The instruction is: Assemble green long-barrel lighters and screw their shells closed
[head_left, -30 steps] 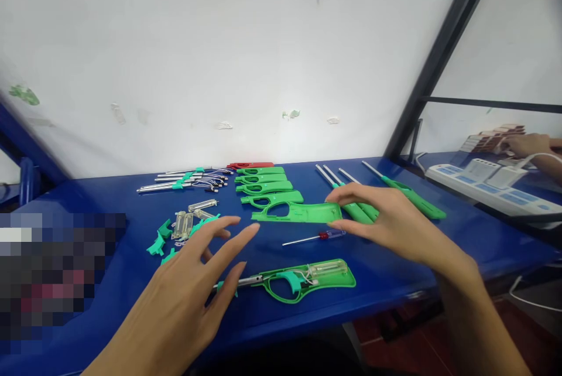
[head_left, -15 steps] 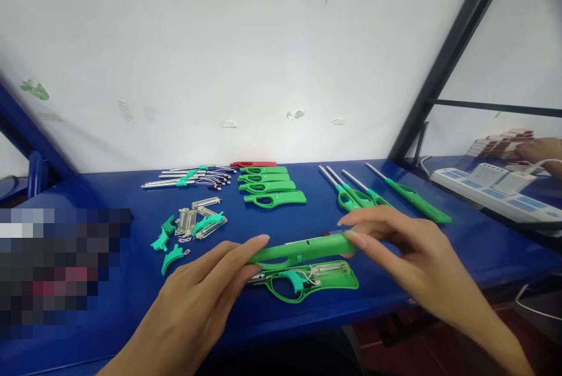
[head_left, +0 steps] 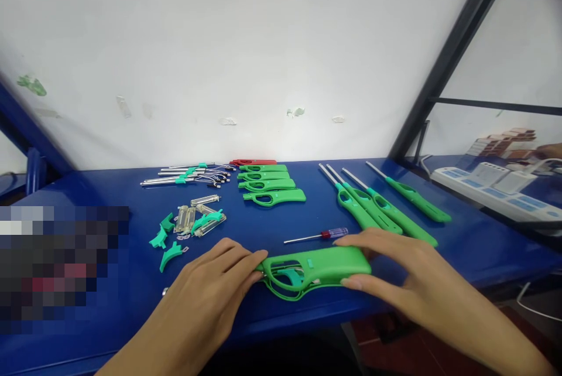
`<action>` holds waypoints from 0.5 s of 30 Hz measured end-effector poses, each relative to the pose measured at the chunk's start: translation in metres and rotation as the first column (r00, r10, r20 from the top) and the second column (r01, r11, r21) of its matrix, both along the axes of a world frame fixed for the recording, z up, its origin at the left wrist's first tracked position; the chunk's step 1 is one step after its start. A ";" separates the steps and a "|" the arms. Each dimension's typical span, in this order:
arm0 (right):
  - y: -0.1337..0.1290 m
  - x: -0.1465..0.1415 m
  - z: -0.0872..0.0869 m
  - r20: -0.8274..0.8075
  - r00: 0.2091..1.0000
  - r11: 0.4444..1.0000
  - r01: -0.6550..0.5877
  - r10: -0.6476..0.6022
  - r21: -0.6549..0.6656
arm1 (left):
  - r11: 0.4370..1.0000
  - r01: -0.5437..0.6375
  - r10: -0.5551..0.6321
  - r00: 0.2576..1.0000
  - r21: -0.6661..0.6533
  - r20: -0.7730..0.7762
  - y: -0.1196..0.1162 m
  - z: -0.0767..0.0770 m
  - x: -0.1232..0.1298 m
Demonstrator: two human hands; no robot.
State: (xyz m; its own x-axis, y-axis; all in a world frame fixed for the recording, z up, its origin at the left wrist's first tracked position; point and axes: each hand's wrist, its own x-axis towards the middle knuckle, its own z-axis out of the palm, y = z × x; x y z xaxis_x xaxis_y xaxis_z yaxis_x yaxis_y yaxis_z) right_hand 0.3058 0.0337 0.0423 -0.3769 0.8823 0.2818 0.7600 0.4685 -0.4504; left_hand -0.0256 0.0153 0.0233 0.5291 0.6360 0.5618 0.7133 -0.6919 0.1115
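Note:
On the table's near side lies a green lighter casing (head_left: pixel 338 262), its upper half resting over the lower one with a gap still showing along the near edge. A teal trigger (head_left: pixel 290 276) shows through the finger loop. My left hand (head_left: pixel 211 288) pinches the casing's narrow front end, where a bit of metal tube sticks out. At the wide rear end, my right hand (head_left: pixel 399 270) grips the upper half between thumb and fingers. Just behind the casing lies a screwdriver (head_left: pixel 334 233) with a clear purple and red handle.
Several green casing halves (head_left: pixel 276 195) and a red one (head_left: pixel 257 162) lie at the back. Metal tubes with wires (head_left: pixel 184 174), clear fuel tanks (head_left: pixel 184 219) and teal triggers (head_left: pixel 171 254) are on the left. Assembled lighters (head_left: pixel 373 206) and a power strip (head_left: pixel 492 188) sit on the right.
The upper casing half has come down and tilted flat over the lower half, covering the clear tank. My right hand moved slightly right and down, uncovering the screwdriver.

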 end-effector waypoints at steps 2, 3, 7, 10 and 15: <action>-0.001 -0.002 -0.002 0.040 0.998 0.998 -0.053 0.054 -0.035 | 0.996 -0.024 0.022 0.999 -0.082 -0.028 -0.001 -0.001 0.000; -0.001 -0.003 -0.004 0.051 0.996 0.997 -0.069 0.071 -0.043 | 0.991 -0.032 0.027 0.999 -0.130 -0.040 -0.002 -0.001 0.000; -0.002 -0.007 -0.010 0.070 0.996 0.998 -0.059 0.061 -0.025 | 0.959 -0.053 0.038 0.998 -0.279 -0.058 -0.005 -0.001 0.000; -0.001 -0.007 -0.015 0.094 0.994 0.997 -0.059 0.063 -0.039 | 0.936 -0.085 0.068 0.996 -0.341 -0.061 -0.006 -0.001 0.001; 0.000 -0.006 -0.017 0.131 0.987 0.994 -0.084 0.093 -0.069 | 0.933 -0.085 0.070 0.996 -0.350 -0.055 -0.005 -0.005 0.001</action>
State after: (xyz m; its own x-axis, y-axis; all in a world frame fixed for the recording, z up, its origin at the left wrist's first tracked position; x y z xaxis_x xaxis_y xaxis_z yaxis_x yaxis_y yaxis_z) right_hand 0.2995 0.0342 0.0252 -0.4847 0.8584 0.1681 0.7723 0.5102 -0.3784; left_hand -0.0247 0.0105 0.0184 0.4883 0.8285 0.2742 0.7720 -0.5566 0.3071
